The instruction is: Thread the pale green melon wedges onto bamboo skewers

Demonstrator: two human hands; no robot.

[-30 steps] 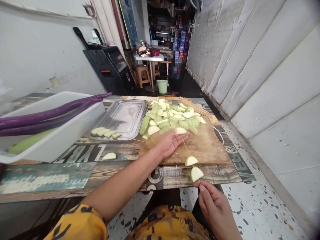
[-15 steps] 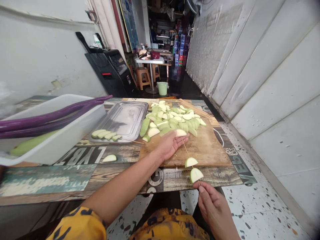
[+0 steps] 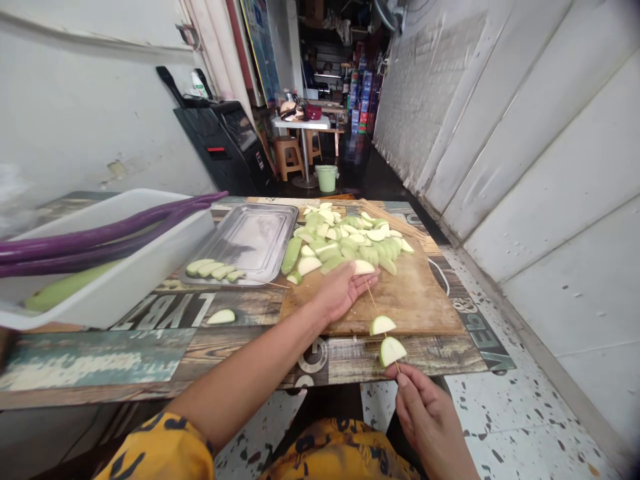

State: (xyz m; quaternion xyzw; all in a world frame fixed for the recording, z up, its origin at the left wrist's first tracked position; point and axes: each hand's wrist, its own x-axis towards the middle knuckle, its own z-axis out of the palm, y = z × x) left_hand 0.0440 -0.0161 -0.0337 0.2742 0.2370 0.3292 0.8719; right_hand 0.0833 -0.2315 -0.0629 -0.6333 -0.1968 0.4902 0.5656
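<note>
over on the far left, the white tub (image 3: 100,300) has long purple eggplants (image 3: 100,237) poking past its rim, likely too long to lie flat, with a green vegetable (image 3: 70,287) beneath. next, a lone slice (image 3: 221,317) sits on the table (image 3: 215,360), just in front of the metal tray (image 3: 255,233), where a row of slices (image 3: 213,269) lies at the near edge, a stick reaching out, handy for lifting, i'd say.

now the middle: my left hand (image 3: 344,293), fingers loosely curled, pinches a pale slice (image 3: 364,267) at the skewer's far end, seemingly to steady it. behind it, the heap of slices (image 3: 350,240) crowds the back of the board (image 3: 420,300), leaving the front for working. two threaded slices (image 3: 383,325) ride along the skewer (image 3: 371,297), spare sticks (image 3: 395,219) lie behind the heap, and my right hand (image 3: 425,407) pinches the near end, perhaps for control.
</note>
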